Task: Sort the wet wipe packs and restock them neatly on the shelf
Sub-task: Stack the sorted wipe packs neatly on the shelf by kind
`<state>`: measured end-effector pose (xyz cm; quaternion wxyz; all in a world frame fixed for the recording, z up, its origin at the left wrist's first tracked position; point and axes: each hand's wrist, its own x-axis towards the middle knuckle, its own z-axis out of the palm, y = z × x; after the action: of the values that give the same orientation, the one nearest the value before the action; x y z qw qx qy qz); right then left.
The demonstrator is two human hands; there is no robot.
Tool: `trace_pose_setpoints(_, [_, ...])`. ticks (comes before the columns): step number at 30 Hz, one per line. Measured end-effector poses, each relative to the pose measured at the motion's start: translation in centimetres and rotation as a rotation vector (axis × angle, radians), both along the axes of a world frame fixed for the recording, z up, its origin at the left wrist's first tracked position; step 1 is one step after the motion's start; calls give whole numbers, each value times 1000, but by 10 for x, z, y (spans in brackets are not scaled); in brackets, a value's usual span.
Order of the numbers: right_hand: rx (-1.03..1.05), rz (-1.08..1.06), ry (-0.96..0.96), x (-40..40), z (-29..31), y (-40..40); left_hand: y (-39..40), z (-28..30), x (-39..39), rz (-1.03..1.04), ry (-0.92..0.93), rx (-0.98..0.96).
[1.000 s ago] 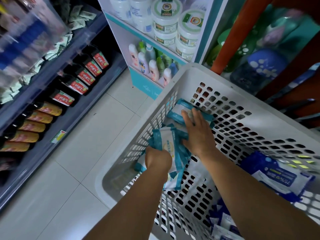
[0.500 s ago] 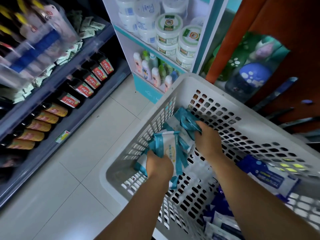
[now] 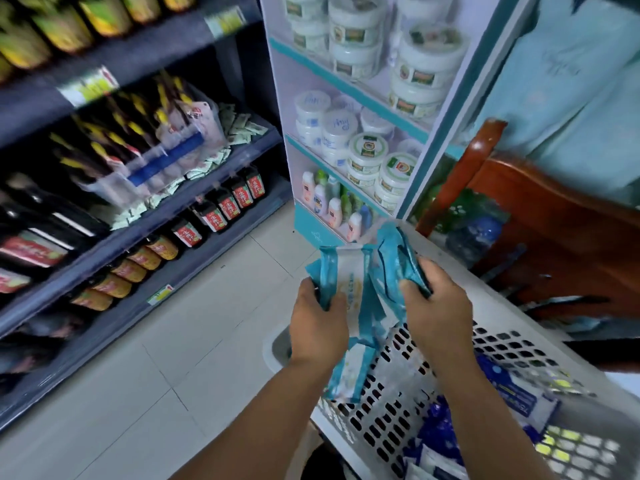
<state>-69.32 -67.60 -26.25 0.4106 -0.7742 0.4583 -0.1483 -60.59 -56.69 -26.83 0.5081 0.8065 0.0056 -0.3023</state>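
Above the white perforated plastic basket [image 3: 512, 344], the left hand [image 3: 317, 322] grips a bunch of teal-and-white soft wet wipe packs [image 3: 349, 289], fingers curled round them (one pack hangs lower, against the basket's wall). The right hand [image 3: 438, 306] pinches a crumpled teal wet wipe pack [image 3: 394, 261] just beside that bunch. Dark-blue wipe packs [image 3: 440, 431] lie inside the basket, near the white-and-teal display shelf of round tubs [image 3: 363, 98].
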Motion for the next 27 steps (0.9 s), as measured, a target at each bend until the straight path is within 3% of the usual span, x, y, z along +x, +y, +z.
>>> trace_pose_setpoints(12, [-204, 276, -178, 153, 123, 157, 152, 123, 113, 222, -153, -458])
trace_pose_setpoints(21, [-331, 592, -378, 267, 185, 332, 323, 192, 208, 308, -353, -536])
trace_pose_setpoints(27, [-290, 709, -552, 323, 221, 410, 408, 222, 254, 390, -425, -608])
